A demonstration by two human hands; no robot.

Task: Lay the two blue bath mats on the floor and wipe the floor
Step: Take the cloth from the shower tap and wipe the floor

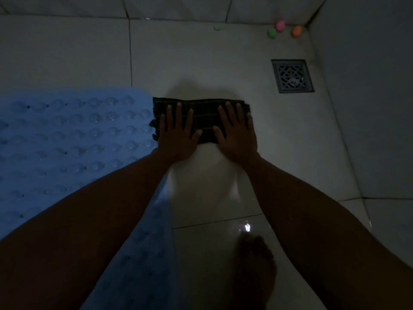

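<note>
Fingers (178, 110) spread flat and straight on both sides, pressing down on a dark folded cloth (201, 117) on the floor (223, 63). Left hand (177, 133) sits at the cloth's left end, right hand (237, 130) at its right end, thumbs pointing toward each other with a strip of cloth between them. Nothing is gripped here; both palms simply bear down, the way you would to push a rag across tile.

Over on the left side of the floor lies a blue bath mat (67, 135), bumpy side up, its right edge just touching the cloth's left end. Whether a second mat is down, I cannot say: blue runs on below the left arm toward the near edge, but it could be the same mat or another one, and the light is too dim to find a seam.

So by my reckoning the mat laying is at least half done and the wiping is under way. Bare tile toward the far right corner, around the drain grate (292, 76) and the small coloured balls (279, 25), looks like ground left to cover. A bare foot (257, 265) stands at the near edge.
</note>
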